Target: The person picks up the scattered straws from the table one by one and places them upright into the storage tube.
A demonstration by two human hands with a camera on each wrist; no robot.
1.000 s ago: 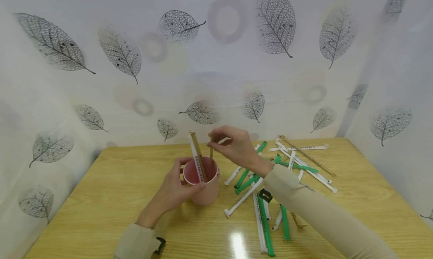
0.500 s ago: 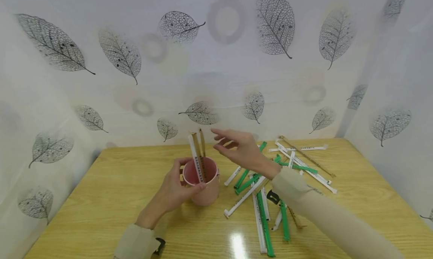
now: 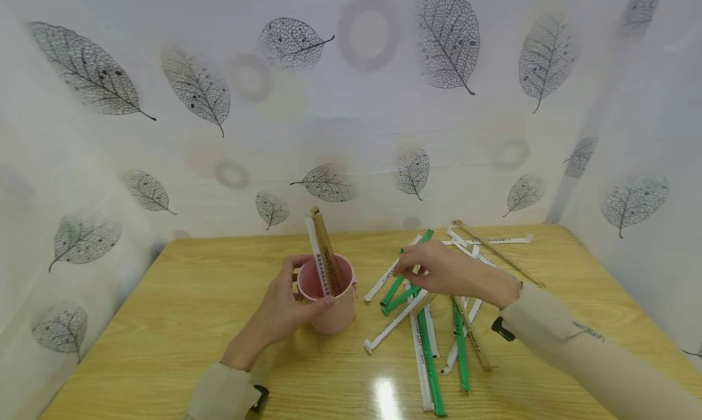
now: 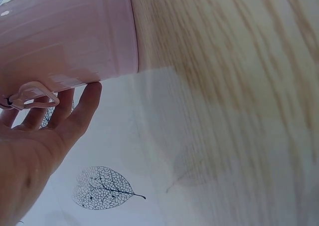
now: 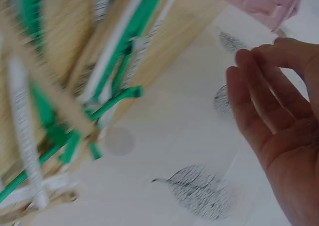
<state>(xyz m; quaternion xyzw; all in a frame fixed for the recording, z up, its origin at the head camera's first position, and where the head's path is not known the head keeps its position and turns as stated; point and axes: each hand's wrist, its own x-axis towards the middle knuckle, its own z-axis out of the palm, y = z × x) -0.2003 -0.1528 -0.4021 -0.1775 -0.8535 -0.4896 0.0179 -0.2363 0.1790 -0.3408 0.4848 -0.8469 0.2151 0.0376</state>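
My left hand (image 3: 280, 307) grips a small pink bucket (image 3: 339, 315), its thumb over the near rim and fingers round the far left side. In the left wrist view a wire handle loop (image 4: 37, 96) hangs by those fingers. Inside the bucket lean a white paper-wrapped straw (image 3: 316, 249) and brown wrapped straws (image 3: 326, 243), their tops well above the rim. My right hand (image 3: 441, 269) hovers over the loose straws at right, fingers loosely bent and nothing between them. Close under its fingertips lies a green wrapped straw (image 3: 393, 291).
Several white, green and brown wrapped straws lie crisscrossed on the wooden table (image 3: 164, 322). One brown straw (image 3: 501, 253) lies slantwise at the back right, and a long green straw (image 3: 431, 365) points to the front. A leaf-patterned sheet (image 3: 351, 133) stands behind the table.
My right hand let go of a brown straw in the bucket and moved right, over the pile. That straw now leans beside the others. The left hand keeps its grip on the bucket.
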